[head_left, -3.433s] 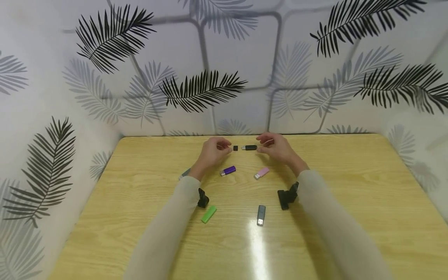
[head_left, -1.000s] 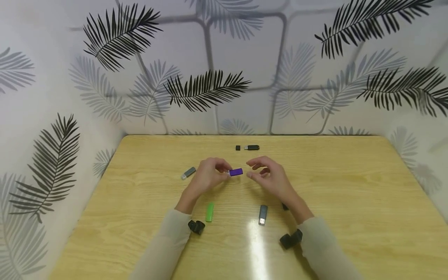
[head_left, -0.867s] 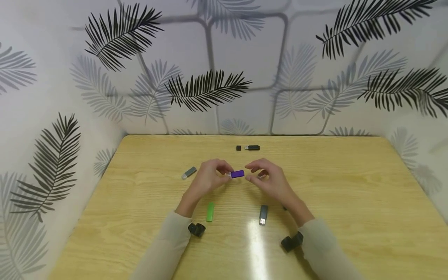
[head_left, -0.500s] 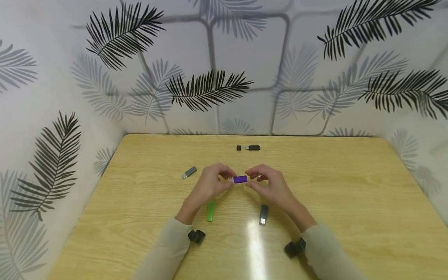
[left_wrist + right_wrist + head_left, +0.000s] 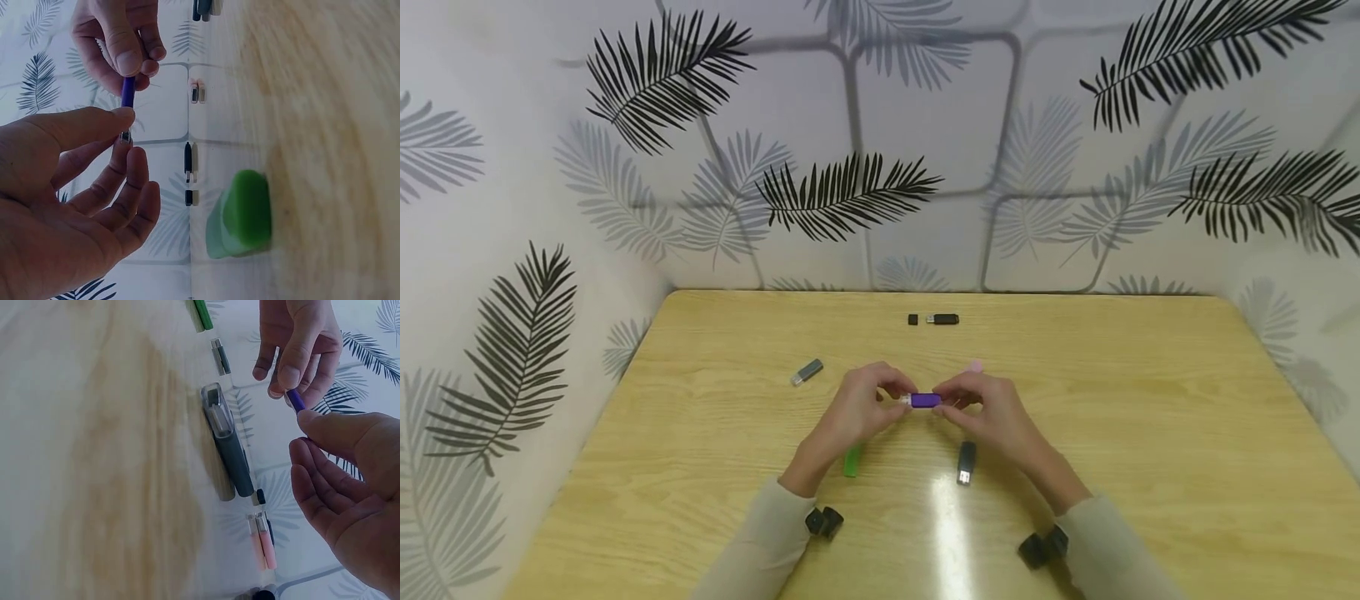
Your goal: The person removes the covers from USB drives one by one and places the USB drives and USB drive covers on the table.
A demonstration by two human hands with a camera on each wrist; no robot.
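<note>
A purple USB flash drive (image 5: 926, 401) is held level above the table between both hands. My left hand (image 5: 863, 404) pinches its connector end with thumb and fingers; a bit of metal shows there in the left wrist view. At the opposite, purple end, my right hand (image 5: 996, 412) has thumb and fingertips closed on the body. Behind the right hand lies a pink flash drive (image 5: 267, 549), mostly covered in the head view. A green flash drive (image 5: 247, 212) lies below the left hand, partly hidden by it in the head view.
On the wooden table, a dark grey flash drive (image 5: 230, 450) with a clear cap lies near the right forearm. Another grey one (image 5: 807, 372) is at left. Farther back are a black flash drive (image 5: 946, 319) and its small black cap (image 5: 913, 319). A patterned backdrop rises behind.
Both hands left the black drive and cap at the back. The left hand took up the purple drive and brought it nearer and rightward; the right hand has now gripped its other end.
</note>
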